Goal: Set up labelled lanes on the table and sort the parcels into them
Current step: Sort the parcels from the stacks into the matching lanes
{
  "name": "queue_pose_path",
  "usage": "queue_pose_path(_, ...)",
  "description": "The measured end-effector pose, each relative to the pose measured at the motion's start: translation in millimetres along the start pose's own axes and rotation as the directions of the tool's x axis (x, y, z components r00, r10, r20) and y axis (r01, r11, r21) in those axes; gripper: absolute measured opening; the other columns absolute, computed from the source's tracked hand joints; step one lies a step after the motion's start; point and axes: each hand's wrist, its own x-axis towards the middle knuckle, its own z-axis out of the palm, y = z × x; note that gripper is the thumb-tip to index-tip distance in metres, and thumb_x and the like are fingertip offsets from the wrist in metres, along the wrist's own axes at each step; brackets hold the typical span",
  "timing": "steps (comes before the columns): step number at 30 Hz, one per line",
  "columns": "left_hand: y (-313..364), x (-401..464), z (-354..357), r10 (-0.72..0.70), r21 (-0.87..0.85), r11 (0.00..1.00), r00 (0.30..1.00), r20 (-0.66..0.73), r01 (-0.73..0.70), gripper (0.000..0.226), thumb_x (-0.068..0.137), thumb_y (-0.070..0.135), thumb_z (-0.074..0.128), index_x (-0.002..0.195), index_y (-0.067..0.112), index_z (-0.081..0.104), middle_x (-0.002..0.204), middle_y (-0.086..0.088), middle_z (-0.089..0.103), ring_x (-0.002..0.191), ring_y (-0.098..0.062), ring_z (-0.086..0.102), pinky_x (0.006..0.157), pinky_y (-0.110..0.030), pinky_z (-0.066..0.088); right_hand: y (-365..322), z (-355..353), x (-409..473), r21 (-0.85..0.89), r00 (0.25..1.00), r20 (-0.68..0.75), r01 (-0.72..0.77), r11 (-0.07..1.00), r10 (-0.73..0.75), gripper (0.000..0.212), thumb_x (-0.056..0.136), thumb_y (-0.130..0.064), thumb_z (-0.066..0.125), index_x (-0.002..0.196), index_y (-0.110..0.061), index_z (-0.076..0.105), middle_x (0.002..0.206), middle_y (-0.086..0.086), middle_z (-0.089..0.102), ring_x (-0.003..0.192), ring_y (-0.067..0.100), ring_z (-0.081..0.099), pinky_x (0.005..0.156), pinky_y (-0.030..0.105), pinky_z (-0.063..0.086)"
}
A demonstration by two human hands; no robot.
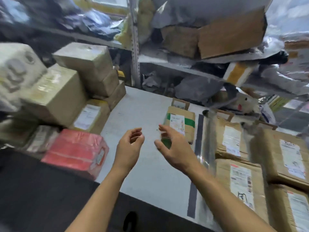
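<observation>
Both my hands hover over the grey table [142,164], empty, fingers curled and apart. My left hand [129,144] is over the bare middle of the table. My right hand [173,146] is just in front of a small brown parcel with green tape [182,123], covering its near end without gripping it. A dark tape strip [196,158] runs front to back as a lane line. Right of it lie several brown parcels with white labels [240,180]. A small cardboard label card [180,103] stands at the table's far edge.
A stack of brown boxes [80,76] and a red wrapped parcel [76,149] crowd the table's left side. A metal shelf [168,64] behind the table holds grey bags and cardboard boxes. A dark surface [41,190] lies at the near left.
</observation>
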Motion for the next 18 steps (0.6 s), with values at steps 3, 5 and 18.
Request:
queue_pose_path(3, -24, 13, -66, -0.049, -0.011, 0.999, 0.996, -0.079, 0.048, 0.023, 0.097, 0.018, 0.06, 0.11, 0.036, 0.06, 0.111, 0.015, 0.064, 0.102, 0.007, 0.06, 0.08, -0.008, 0.045, -29, 67, 28, -0.048, 0.995, 0.095, 0.024, 0.999, -0.02, 0.065, 0.092, -0.05, 0.062, 0.15, -0.031, 0.039, 0.148, -0.009, 0.05, 0.121, 0.004, 0.054, 0.098, 0.022, 0.041)
queue_pose_path(5, -38, 17, -105, -0.07, -0.021, 0.998, 0.982, -0.176, 0.067, 0.023, 0.096, 0.016, 0.061, 0.104, 0.038, 0.061, 0.107, 0.015, 0.066, 0.099, 0.008, 0.061, 0.081, -0.011, 0.046, -42, 107, 43, -0.064, 0.983, 0.18, 0.034, 0.997, -0.022, 0.069, 0.09, -0.054, 0.062, 0.15, -0.033, 0.036, 0.15, -0.011, 0.048, 0.12, 0.002, 0.053, 0.095, 0.019, 0.039)
queue_pose_path(18, -141, 22, -195, -0.571, -0.233, 0.807, 0.617, -0.542, 0.542, 0.097, 0.095, 0.041, 0.061, 0.157, 0.022, -0.012, 0.166, -0.009, 0.007, 0.15, -0.03, 0.018, 0.117, -0.047, 0.024, -56, 247, 116, -0.137, 0.895, 0.418, -0.105, 0.985, 0.154, 0.063, 0.098, -0.041, 0.054, 0.152, -0.013, 0.037, 0.152, 0.009, 0.046, 0.136, 0.026, 0.046, 0.11, 0.035, 0.035)
